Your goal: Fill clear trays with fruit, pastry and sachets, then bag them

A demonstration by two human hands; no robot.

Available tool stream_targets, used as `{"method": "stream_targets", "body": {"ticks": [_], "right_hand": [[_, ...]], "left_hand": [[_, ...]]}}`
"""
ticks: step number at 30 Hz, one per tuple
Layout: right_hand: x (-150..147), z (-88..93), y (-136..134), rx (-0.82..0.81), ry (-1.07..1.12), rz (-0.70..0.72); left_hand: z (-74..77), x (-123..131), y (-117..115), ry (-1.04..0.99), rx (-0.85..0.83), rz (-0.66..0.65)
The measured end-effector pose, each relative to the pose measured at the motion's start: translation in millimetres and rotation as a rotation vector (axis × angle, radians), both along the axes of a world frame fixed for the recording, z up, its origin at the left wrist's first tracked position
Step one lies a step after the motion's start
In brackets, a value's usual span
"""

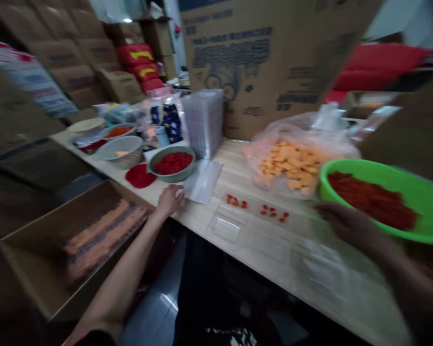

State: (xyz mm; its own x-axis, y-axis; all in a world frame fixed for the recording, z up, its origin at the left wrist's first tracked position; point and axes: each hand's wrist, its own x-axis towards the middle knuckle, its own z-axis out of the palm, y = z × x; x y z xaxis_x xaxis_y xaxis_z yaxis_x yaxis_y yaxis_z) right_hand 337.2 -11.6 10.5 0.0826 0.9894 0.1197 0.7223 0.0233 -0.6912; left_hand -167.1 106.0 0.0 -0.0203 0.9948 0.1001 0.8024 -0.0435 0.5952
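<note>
My left hand is at the table's near edge, fingers loosely stretched, beside a stack of clear plastic sleeves. Just behind it is a grey-green bowl with small red pieces. On the right, my right hand, smeared by motion, is against or just below the rim of a bright green basin full of dark red-orange pieces. Its fingers are too blurred to read. Between the hands lie clear plastic trays, two of their compartments holding small red and orange pieces.
A clear bag of orange pieces sits behind the trays. A tall stack of clear trays stands before a big carton. A red dish and a colander are at left. Below, an open carton holds packed orange goods.
</note>
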Motion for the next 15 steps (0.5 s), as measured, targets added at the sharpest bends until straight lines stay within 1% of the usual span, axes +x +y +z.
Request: {"method": "stream_targets", "body": {"ticks": [1, 2, 3, 5, 6, 7, 8, 10, 11, 13, 15], "right_hand": [[0, 0.0, -6, -0.028, -0.121, -0.018], [-3, -1.6, -10, -0.094, -0.226, 0.034], [-9, -4.4, -11, -0.136, -0.305, 0.065], [-25, -10.7, -7, -0.209, -0.461, 0.074], [-32, -13.1, -3, -0.234, -0.529, 0.078], [-39, -14.5, 1, -0.253, -0.582, 0.081], [-44, -15.1, 6, -0.265, -0.619, 0.085], [-51, -14.6, 13, -0.268, -0.649, 0.087], [-54, -14.0, 15, -0.266, -0.652, 0.083], [-57, -12.9, 19, -0.264, -0.665, 0.068], [-60, -11.9, 19, -0.266, -0.668, 0.053]], "left_hand": [[-7.1, 7, -1, 0.067, -0.034, -0.042], [-12.6, 15, -1, 0.146, -0.062, -0.056], [-16.2, 26, -1, 0.232, -0.053, -0.041], [-17.5, 54, -2, 0.336, 0.055, -0.02], [-15.7, 73, -5, 0.331, 0.13, -0.064], [-13.0, 95, -10, 0.296, 0.186, -0.17], [-10.4, 120, -16, 0.243, 0.208, -0.323], [-8.0, 174, -30, 0.154, 0.177, -0.649], [-8.9, 201, -35, 0.154, 0.165, -0.752], [-13.8, 249, -43, 0.215, 0.156, -0.862], [-20.0, 284, -46, 0.3, 0.152, -0.902]]}}
